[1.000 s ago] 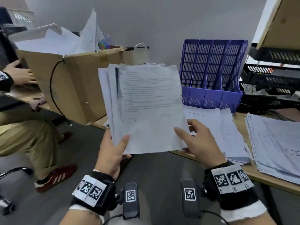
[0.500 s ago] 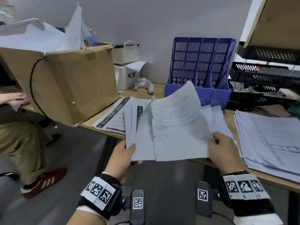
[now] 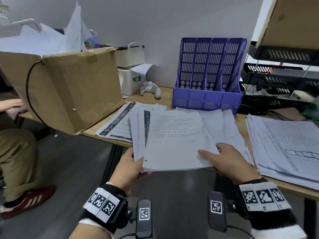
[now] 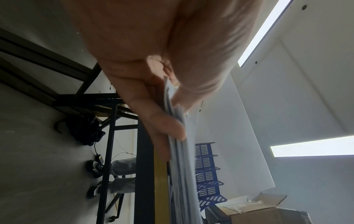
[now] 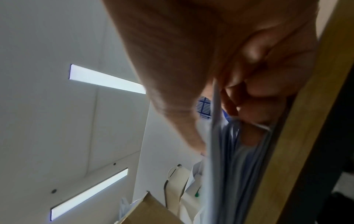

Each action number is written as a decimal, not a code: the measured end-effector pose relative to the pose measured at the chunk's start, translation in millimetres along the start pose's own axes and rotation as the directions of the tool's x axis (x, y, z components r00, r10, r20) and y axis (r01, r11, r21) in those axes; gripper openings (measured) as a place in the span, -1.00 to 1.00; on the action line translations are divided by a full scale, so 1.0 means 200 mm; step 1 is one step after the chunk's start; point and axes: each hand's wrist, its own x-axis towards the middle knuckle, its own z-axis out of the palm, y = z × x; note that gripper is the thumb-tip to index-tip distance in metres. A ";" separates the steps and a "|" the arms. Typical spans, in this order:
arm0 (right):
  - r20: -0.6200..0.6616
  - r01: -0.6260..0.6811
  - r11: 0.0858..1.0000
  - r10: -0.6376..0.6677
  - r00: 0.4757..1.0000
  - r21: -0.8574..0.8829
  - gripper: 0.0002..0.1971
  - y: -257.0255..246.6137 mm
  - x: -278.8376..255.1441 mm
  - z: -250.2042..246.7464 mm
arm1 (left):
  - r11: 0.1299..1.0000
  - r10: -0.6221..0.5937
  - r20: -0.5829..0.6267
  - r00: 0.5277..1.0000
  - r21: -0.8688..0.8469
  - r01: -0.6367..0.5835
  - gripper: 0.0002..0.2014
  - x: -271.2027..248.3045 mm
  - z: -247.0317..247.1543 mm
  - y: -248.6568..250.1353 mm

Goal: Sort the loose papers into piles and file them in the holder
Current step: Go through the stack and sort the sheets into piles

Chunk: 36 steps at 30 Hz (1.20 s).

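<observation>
I hold a fanned sheaf of printed papers low over the desk's front edge. My left hand pinches its lower left corner, thumb on top; the left wrist view shows the paper edges between thumb and fingers. My right hand grips the lower right corner, thumb across the top sheet, fingers underneath. A purple file holder with several upright slots stands against the wall behind. Paper piles lie on the desk: one with black borders at left, one under the sheaf, a thick one at right.
A big cardboard box stuffed with papers overhangs the desk's left end. White boxes and a small white device sit beside the holder. Black mesh trays stand at right. Another person's leg and red shoe are at left.
The sheaf has come down from upright in front of me to nearly flat over the desk piles. My right hand shifted to the lower right corner.
</observation>
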 end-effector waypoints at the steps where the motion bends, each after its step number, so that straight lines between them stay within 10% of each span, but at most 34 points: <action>1: -0.009 0.019 1.000 -0.019 1.000 0.015 -0.65 0.01 0.00 0.00 | 1.000 -0.001 -0.006 1.000 -0.003 0.001 -0.62 0.00 0.00 0.00; 6: -0.105 0.060 0.995 -0.052 0.993 0.078 -0.98 0.03 -0.01 -0.02 | 0.999 -0.003 -0.106 0.994 -0.041 -0.001 -0.79 0.02 0.00 -0.01; 13: -0.481 0.082 0.976 0.025 0.876 0.200 -0.84 0.08 0.00 -0.15 | 0.982 0.110 -0.356 0.928 -0.102 -0.156 -0.84 0.06 -0.12 0.06; 20: -0.273 -0.069 0.996 0.082 0.958 0.058 -0.61 0.08 0.01 -0.11 | 0.947 0.192 -0.476 0.859 -0.139 -0.288 -0.79 0.10 -0.20 0.12; 25: -0.524 -0.031 0.995 -0.022 0.851 -0.093 -0.55 -0.04 -0.08 -0.11 | 0.950 0.212 -0.408 0.888 -0.125 -0.285 -0.77 0.08 -0.20 0.11; 29: -0.021 0.063 0.929 -0.060 0.998 0.365 -0.60 -0.25 -0.08 0.00 | 0.955 0.222 -0.353 0.909 -0.112 -0.276 -0.70 0.06 -0.16 0.09; 31: 0.174 -0.008 0.863 -0.093 0.980 0.505 -0.61 -0.33 -0.07 0.08 | 0.949 0.236 -0.340 0.911 -0.121 -0.291 -0.64 0.05 -0.14 0.09; 36: -0.018 0.170 0.894 -0.178 0.984 0.415 -0.82 -0.33 -0.02 0.19 | 0.966 0.220 -0.273 0.936 -0.071 -0.248 -0.75 0.04 -0.13 0.09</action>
